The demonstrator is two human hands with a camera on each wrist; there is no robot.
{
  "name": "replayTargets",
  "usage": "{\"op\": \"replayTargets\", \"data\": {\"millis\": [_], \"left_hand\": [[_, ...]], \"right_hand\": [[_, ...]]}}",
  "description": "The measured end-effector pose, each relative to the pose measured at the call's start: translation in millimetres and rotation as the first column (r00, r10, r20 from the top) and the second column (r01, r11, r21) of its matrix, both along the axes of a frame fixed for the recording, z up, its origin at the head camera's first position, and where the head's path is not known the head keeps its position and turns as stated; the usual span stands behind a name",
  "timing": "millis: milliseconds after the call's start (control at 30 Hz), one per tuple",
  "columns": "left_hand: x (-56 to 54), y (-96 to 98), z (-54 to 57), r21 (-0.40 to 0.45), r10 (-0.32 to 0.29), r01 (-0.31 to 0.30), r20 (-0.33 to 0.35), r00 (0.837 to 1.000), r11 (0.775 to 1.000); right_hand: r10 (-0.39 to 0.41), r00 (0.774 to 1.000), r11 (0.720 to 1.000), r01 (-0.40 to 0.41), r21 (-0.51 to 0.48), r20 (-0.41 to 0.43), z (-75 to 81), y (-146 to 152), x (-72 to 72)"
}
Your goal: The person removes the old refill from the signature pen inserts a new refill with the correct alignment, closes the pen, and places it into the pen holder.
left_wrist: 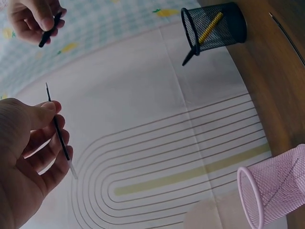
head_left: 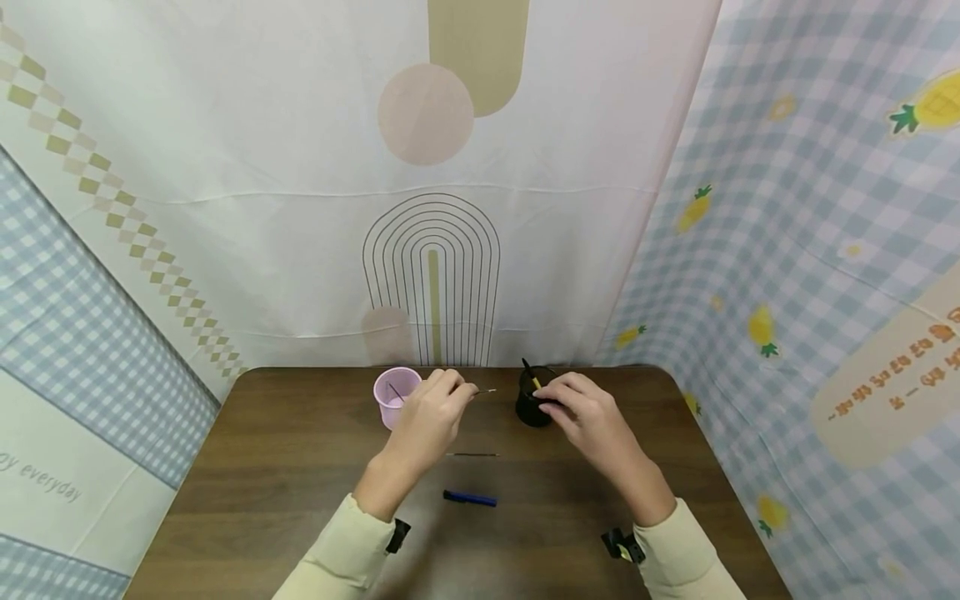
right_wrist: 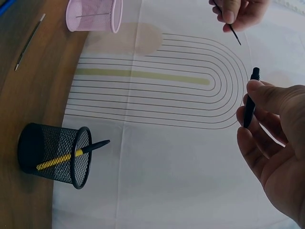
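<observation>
My left hand [head_left: 429, 414] pinches a thin dark pen refill [left_wrist: 59, 130] with a clear end, as the left wrist view shows. In my right hand [head_left: 592, 414] is a short black pen piece [right_wrist: 250, 102], held between thumb and fingers; whether it is a whole pen or only part of one I cannot tell. The right hand is close beside a black mesh pen holder [head_left: 531, 412], where a yellow and black pen [right_wrist: 59, 161] leans. Left of the left hand stands a pink mesh pen holder [head_left: 388, 413] with a thin refill inside [right_wrist: 93, 15].
On the wooden table [head_left: 300, 467], another pen refill [head_left: 474, 454] lies between the arms. Nearer to me lies a blue pen [head_left: 470, 498] with a dark end. Patterned cloth [head_left: 300, 250] hangs behind the table and on both sides.
</observation>
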State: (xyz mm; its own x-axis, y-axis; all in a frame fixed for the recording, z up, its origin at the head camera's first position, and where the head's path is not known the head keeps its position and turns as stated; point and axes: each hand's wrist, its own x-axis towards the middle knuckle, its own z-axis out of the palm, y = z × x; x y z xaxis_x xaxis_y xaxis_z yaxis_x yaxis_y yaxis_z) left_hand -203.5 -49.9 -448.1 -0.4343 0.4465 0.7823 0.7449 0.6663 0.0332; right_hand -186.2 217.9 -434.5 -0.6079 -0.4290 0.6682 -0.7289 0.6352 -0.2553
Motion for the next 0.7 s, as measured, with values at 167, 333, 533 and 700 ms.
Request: {"op": "replayTargets", "data": {"millis": [167,333,533,700], "left_hand": [[4.8,6.8,3.2,-0.046,0.009,-0.01,-0.022,1.0,0.999],[9.6,12.1,6.4,-0.088,0.025,-0.026,-0.018,1.0,0.996],[13.3,17.4,8.8,-0.118,0.039,-0.04,-0.016,0.999,0.992],[15.3,21.3,8.5,-0.131,0.049,-0.053,-0.039,0.998,0.99]], "right_hand": [[-0.003,1.0,1.0,0.003,0.027,-0.013,1.7,-1,0.5],[0.01,0.999,0.999,-0.009,0.031,-0.052,2.1,-2,0.5],[0.016,0.996,0.999,-0.012,0.042,-0.087,1.4,-4,0.8],[0.019,0.995,0.999,-0.014,0.051,-0.098,-0.4,-4,1.0]]}}
